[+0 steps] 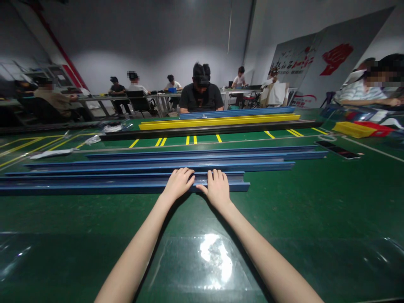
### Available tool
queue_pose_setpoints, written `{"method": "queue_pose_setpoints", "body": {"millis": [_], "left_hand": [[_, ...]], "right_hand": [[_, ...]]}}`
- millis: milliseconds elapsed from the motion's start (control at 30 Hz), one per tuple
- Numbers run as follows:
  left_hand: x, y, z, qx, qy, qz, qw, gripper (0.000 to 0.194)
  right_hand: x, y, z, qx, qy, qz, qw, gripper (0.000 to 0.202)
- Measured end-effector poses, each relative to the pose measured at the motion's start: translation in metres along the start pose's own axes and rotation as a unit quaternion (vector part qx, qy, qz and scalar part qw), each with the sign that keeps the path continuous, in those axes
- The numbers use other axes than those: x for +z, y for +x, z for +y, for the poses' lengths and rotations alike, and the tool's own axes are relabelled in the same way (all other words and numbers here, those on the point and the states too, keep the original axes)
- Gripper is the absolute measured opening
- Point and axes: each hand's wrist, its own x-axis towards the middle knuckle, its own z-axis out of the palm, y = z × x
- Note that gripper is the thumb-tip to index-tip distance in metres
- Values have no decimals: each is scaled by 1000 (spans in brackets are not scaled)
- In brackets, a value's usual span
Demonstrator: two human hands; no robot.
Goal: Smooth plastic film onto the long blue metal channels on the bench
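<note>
Both hands rest on the nearest long blue channel (pixel 94 184), close to its right end. My left hand (pixel 179 183) is curled over it, fingers on the far rim and thumb at the near side. Just to the right, my right hand (pixel 217 187) grips the same channel, its thumb pointing left. A short stretch of the channel's groove shows between them. Behind lie two more blue channels, a middle one (pixel 126 165) and a farther one (pixel 202 154), roughly parallel to it.
Farther back on the green table (pixel 299 219) lie black (pixel 189 130), yellow (pixel 221 121) and blue (pixel 252 111) strips. A phone (pixel 337 149) and a yellow tray (pixel 353 129) are at right. A person (pixel 202 94) sits opposite. Clear film (pixel 176 261) covers the near edge.
</note>
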Motion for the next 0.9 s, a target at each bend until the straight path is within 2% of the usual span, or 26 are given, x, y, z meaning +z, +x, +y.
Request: {"method": "queue_pose_setpoints", "body": {"millis": [367,467,600,700,800,900], "left_hand": [[-1,0,-2,8,-5,17,1000,26],[-6,0,0,14,-7,28,999,24],[-12,1,8,36,-11,26,999,24],[-12,0,18,63,-22,16,998,22],[-8,-1,28,88,-18,10,996,19],[-6,-1,36,114,-11,6,993,17]], "right_hand": [[2,-1,3,6,21,-9,1000,73],[1,-2,9,-26,46,-18,998,68],[-3,-7,25,-112,62,-31,991,51],[-8,-13,41,-146,48,-26,988,41],[-17,-17,60,-126,44,-14,991,31],[-26,-18,80,-110,27,-8,994,30]]}}
